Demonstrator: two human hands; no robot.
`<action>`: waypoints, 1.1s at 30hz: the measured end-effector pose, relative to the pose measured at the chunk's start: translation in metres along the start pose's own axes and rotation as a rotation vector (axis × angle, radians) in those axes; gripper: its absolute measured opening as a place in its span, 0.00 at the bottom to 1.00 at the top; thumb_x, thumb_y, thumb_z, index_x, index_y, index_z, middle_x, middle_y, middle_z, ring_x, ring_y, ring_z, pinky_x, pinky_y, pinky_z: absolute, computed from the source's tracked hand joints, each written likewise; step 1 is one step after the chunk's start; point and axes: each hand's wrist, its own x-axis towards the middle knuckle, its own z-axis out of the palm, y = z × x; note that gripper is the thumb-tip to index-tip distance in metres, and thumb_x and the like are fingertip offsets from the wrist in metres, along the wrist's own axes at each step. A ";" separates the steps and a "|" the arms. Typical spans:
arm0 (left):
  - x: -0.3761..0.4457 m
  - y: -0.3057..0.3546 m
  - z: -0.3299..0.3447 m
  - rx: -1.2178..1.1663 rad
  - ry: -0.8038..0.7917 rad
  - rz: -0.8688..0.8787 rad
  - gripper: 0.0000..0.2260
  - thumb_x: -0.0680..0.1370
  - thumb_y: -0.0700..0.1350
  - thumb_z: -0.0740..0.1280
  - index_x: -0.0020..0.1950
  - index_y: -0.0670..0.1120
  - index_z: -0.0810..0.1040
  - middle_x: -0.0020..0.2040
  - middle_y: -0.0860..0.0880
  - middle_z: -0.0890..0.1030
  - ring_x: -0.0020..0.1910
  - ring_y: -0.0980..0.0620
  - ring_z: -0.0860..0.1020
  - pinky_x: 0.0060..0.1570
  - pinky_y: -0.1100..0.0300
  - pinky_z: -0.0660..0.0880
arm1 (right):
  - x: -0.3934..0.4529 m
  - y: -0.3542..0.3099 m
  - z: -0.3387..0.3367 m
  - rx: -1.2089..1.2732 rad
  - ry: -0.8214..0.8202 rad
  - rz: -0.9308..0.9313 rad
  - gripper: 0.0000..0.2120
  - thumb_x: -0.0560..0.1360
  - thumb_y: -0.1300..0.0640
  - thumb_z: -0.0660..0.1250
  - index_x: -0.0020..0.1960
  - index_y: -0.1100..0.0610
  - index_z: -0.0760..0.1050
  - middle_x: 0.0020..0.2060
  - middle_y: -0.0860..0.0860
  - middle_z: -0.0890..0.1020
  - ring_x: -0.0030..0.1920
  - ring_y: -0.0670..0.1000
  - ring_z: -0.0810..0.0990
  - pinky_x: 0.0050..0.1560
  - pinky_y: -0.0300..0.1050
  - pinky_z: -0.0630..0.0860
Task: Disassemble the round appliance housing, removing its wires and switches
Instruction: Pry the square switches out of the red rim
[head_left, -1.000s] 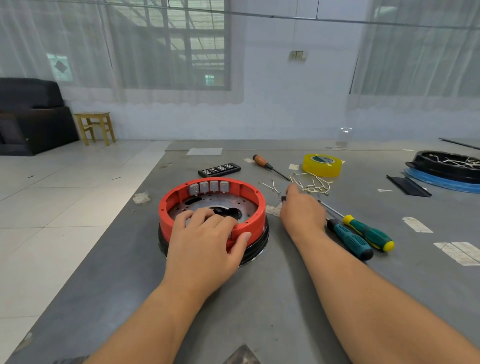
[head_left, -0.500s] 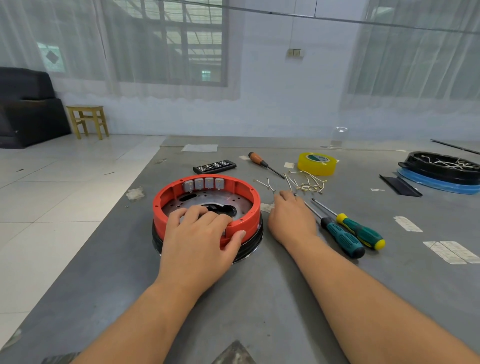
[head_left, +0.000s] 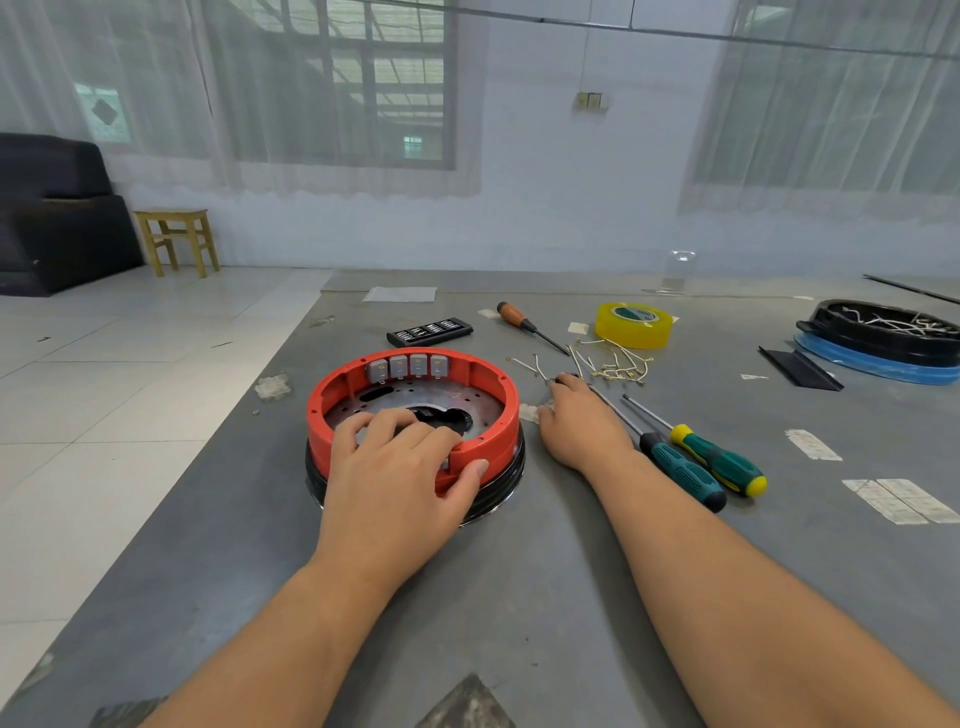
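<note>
The round appliance housing, a red ring (head_left: 500, 385) on a black base with a metal plate inside, sits on the grey table. Several grey switches (head_left: 408, 366) line its far inner wall. My left hand (head_left: 400, 478) grips the near rim, fingers inside and thumb on the outer wall. My right hand (head_left: 579, 423) rests on the table just right of the housing, fingertips at the near edge of a scatter of loose white wires (head_left: 613, 364). Whether those fingertips pinch a wire is hidden by the back of the hand.
Two green-handled screwdrivers (head_left: 680, 470) lie right of my right hand. Farther back are an orange-handled screwdriver (head_left: 514, 315), a yellow tape roll (head_left: 634, 325) and a black bit case (head_left: 430, 331). A black round part (head_left: 883, 332) holding wires sits far right. The table edge runs along the left.
My right hand has slid back toward me and closer to the housing, away from the pile of wires. My left hand keeps its grip on the rim.
</note>
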 end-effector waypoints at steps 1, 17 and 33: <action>0.000 0.000 0.000 0.004 0.004 0.005 0.15 0.78 0.61 0.65 0.48 0.53 0.86 0.40 0.57 0.84 0.55 0.49 0.80 0.63 0.45 0.68 | -0.001 0.000 0.001 0.002 0.005 -0.003 0.25 0.84 0.53 0.56 0.79 0.60 0.62 0.80 0.53 0.60 0.78 0.55 0.63 0.76 0.52 0.64; -0.001 0.000 -0.013 -0.184 0.060 -0.121 0.20 0.80 0.60 0.60 0.36 0.51 0.80 0.34 0.58 0.78 0.48 0.52 0.77 0.61 0.51 0.59 | -0.063 -0.017 -0.003 0.726 0.178 -0.034 0.18 0.83 0.41 0.53 0.60 0.44 0.79 0.53 0.43 0.83 0.57 0.46 0.80 0.58 0.45 0.76; 0.001 -0.047 -0.030 -0.105 0.291 -0.097 0.26 0.84 0.55 0.59 0.31 0.46 0.80 0.32 0.52 0.82 0.48 0.44 0.79 0.54 0.51 0.67 | -0.089 -0.027 -0.014 0.581 0.150 -0.214 0.20 0.87 0.47 0.47 0.68 0.46 0.75 0.62 0.48 0.77 0.62 0.46 0.73 0.68 0.48 0.69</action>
